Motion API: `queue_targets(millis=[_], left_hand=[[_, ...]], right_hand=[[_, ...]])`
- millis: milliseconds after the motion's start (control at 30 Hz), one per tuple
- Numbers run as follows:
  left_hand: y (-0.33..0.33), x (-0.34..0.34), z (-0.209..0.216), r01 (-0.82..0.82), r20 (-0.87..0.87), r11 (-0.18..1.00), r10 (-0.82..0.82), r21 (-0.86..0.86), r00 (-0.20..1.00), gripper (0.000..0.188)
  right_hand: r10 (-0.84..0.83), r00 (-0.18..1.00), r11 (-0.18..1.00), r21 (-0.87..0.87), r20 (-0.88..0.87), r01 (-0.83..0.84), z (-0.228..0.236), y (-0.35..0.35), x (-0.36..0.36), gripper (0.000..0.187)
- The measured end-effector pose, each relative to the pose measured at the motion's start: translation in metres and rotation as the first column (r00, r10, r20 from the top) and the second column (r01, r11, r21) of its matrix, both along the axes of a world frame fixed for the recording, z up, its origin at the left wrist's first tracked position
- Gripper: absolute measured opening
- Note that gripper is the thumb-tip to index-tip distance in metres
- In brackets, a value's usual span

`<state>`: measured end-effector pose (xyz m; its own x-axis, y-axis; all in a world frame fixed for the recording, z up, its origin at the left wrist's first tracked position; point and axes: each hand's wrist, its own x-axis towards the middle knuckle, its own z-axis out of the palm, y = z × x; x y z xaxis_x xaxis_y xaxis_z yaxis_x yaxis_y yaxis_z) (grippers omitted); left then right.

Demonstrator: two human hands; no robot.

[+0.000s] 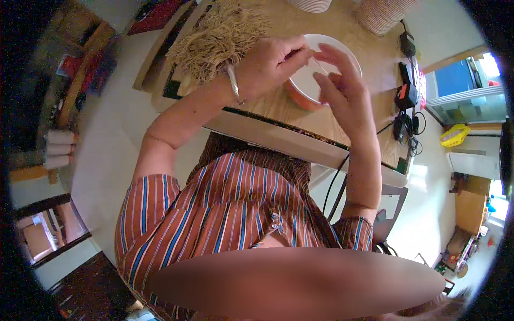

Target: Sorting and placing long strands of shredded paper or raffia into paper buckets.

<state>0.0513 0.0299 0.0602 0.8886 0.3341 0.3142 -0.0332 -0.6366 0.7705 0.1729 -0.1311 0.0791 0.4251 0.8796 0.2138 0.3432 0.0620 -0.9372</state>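
Over the bowl point(306, 101), orange outside and white inside, both my hands meet. My left hand point(276, 60), with a bangle on its wrist, is closed in a pinch on a thin pale strand point(320, 65). The strand runs toward the curled fingers of my right hand point(348, 88), which appear closed on its other part; the exact grip is partly hidden. My right index fingertip is close against the left fingertips, while the right thumb stands apart from it. A shaggy heap of tan strands point(222, 40) lies on the table left of the bowl.
The wooden table point(267, 109) has its near edge before my body. Ridged whitish round objects point(383, 13) stand at its far side. Black power adapters point(406, 96) and cables hang at the right edge. A yellow basket-like thing point(455, 135) is farther right; pale spools point(60, 148) sit on a shelf at left.
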Motion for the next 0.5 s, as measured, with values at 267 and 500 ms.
queue_targets(millis=[267, 500], left_hand=[[0.002, -0.002, 0.010, 0.017, -0.038, 1.000, -0.016, 0.020, 0.999, 0.021], [0.010, 0.005, 0.006, 0.092, -0.064, 0.990, -0.099, -0.105, 0.993, 0.020]], right_hand=[[-0.088, 0.982, 0.993, 0.096, 0.166, 0.073, -0.027, 0.016, 0.006, 0.017], [-0.162, 0.941, 0.983, 0.134, 0.296, 0.127, -0.020, 0.014, 0.008, 0.013]])
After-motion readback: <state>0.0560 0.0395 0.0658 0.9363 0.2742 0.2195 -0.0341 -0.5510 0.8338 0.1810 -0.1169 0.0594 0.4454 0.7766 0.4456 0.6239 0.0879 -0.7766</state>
